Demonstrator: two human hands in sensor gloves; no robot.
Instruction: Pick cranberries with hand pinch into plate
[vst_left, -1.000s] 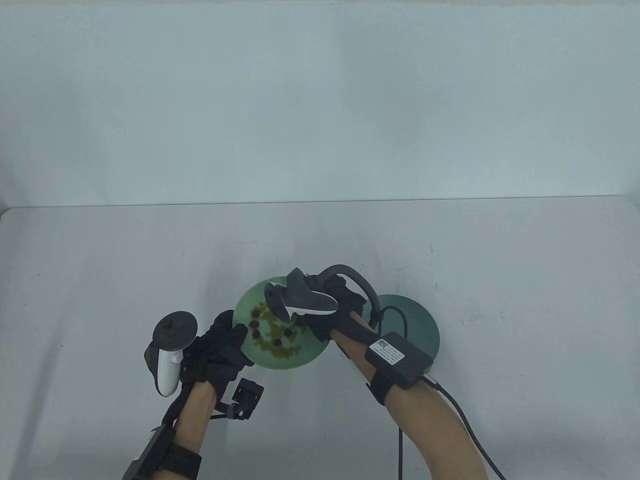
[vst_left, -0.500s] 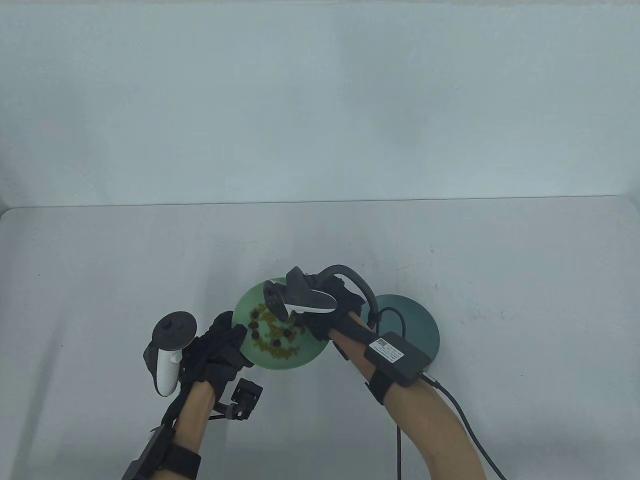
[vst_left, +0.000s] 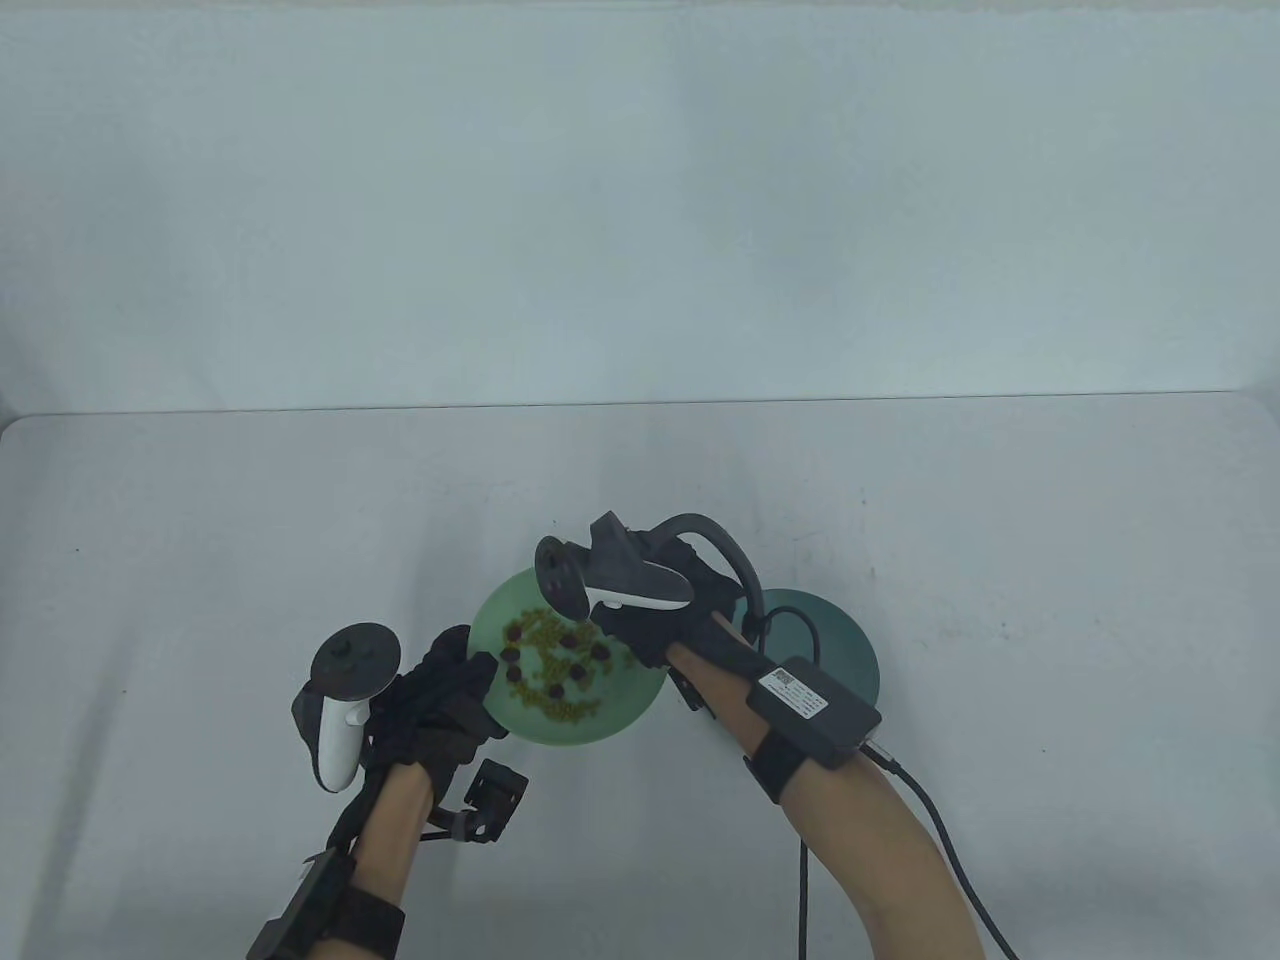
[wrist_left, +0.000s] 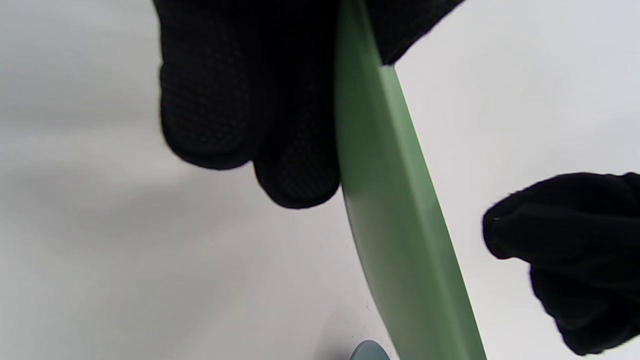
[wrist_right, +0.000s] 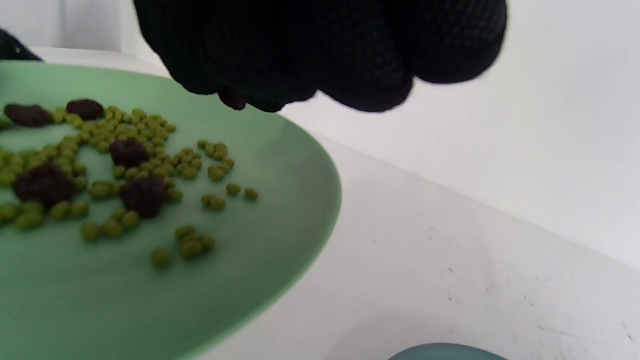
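A light green plate (vst_left: 622, 705) holds several dark cranberries (vst_left: 578, 675) among green peas (vst_left: 545, 632). My left hand (vst_left: 455, 680) grips the plate's left rim, and the left wrist view shows its fingers (wrist_left: 210, 100) against the plate's edge (wrist_left: 395, 215). My right hand (vst_left: 640, 625) hovers over the plate's right side with fingers bunched. In the right wrist view, the right hand (wrist_right: 260, 95) pinches a small dark red cranberry (wrist_right: 232, 100) above the plate (wrist_right: 280, 165), clear of the cranberries (wrist_right: 144, 195) lying there.
A dark teal plate (vst_left: 835, 650) lies right of the green one, partly under my right forearm; its edge shows in the right wrist view (wrist_right: 445, 351). A cable (vst_left: 940, 820) trails from the right wrist. The white table (vst_left: 1000, 520) spreads all around.
My right hand has lifted off the food and drawn slightly up and right, uncovering more cranberries. The left hand and the green plate have stayed put.
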